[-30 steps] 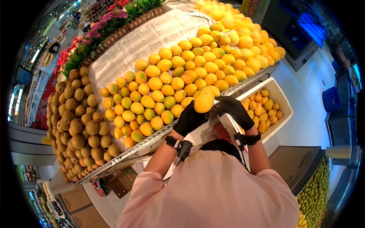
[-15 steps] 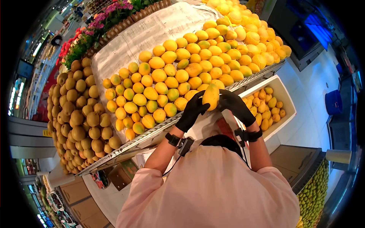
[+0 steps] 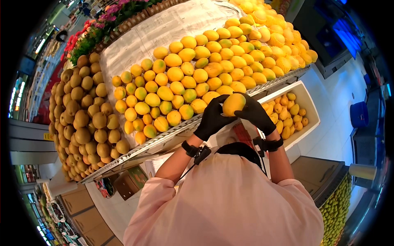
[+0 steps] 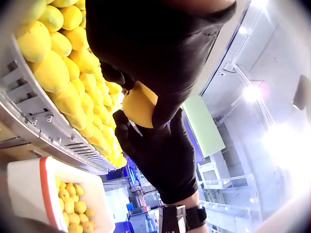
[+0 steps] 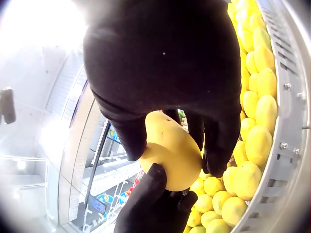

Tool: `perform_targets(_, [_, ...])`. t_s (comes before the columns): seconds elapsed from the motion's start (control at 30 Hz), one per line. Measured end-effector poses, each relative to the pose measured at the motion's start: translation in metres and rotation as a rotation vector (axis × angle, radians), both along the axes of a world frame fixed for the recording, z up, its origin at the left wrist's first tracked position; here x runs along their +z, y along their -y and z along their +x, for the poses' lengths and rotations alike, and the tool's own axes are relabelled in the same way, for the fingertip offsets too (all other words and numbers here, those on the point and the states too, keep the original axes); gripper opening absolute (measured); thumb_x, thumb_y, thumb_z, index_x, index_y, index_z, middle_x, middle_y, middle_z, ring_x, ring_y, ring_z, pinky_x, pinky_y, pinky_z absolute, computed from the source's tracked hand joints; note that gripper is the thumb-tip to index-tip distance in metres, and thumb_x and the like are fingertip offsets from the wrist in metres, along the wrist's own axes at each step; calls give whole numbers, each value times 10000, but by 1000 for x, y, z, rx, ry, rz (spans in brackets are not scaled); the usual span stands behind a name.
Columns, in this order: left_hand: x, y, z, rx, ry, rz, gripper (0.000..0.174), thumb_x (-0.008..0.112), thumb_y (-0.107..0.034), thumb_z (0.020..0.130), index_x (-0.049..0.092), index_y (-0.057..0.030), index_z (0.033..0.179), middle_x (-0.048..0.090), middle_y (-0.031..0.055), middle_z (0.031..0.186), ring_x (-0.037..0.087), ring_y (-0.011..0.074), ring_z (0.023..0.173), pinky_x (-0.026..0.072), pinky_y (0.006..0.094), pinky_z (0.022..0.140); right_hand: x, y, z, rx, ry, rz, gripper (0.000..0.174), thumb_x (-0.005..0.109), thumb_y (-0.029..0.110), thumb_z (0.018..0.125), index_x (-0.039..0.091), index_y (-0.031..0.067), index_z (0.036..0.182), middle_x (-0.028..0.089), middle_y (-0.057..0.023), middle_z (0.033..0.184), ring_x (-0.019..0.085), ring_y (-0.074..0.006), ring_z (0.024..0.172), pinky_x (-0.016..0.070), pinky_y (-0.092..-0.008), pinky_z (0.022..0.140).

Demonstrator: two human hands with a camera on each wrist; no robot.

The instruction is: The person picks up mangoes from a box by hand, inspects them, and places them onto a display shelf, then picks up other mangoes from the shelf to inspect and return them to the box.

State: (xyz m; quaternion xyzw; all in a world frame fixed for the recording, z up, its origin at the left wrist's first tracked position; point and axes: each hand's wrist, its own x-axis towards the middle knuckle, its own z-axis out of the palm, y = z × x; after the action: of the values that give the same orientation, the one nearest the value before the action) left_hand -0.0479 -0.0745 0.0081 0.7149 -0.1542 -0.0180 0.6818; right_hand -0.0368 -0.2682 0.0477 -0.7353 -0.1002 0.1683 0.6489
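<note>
A yellow mango [image 3: 234, 104] is held between both black-gloved hands, in front of the person's chest and close to the front edge of the fruit display. On its left side, the left hand [image 3: 212, 119] grips it with curled fingers, its thumb lying along the skin in the left wrist view. The right hand [image 3: 256, 116] holds the other side, its thumb and fingers spread around the fruit [image 5: 172, 155] in the right wrist view. Small dark marks show on the mango's skin there. Just beyond the hands lie rows of yellow and green-tinged mangoes [image 3: 165, 93].
Below the display at right stands a white foam box [image 3: 314, 117] holding several yellow fruits. Brown round fruits [image 3: 82, 119] are piled at left, and net-wrapped yellow fruits [image 3: 283, 63] at the far right. A metal rail [image 4: 63, 141] edges the display. A blue bucket [image 3: 359, 114] stands on the floor.
The mango has been turned between the hands: it stood lengthwise half a second ago and now leans to the right, looking rounder. Both hands have shifted slightly right and keep hold of it.
</note>
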Motion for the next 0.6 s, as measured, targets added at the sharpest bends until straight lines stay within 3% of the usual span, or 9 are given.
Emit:
perform_targets(0.17, [-2,-5,-4,-19,-8,-64,749,850,-124,700,430,-34,1313,554,123,1242,582,208,1105,495,333,918,8,-11,-5,-29,-6,-7,641,780,148,760,499,29,1323,604,-102,1195,599,-179,1052,509,-319,887])
perform_targets(0.47, [24,-34,-13,-24,-40,263,715,830,-222,724,472,-35,1313,613,129,1190,631,190,999,520,327,842,-1,-34,-10,24,52,-89,657,794,155,743,499,25,1316,614,-101,1183,607,-183,1049,507,-316,894])
perform_targets(0.6, [10,-44,-18,2,-48,254,704,829,-231,724,481,-25,1300,621,134,1172,645,198,970,528,327,825,1,-47,-16,23,47,-157,662,796,149,744,495,25,1321,619,-103,1180,613,-178,1035,511,-309,883])
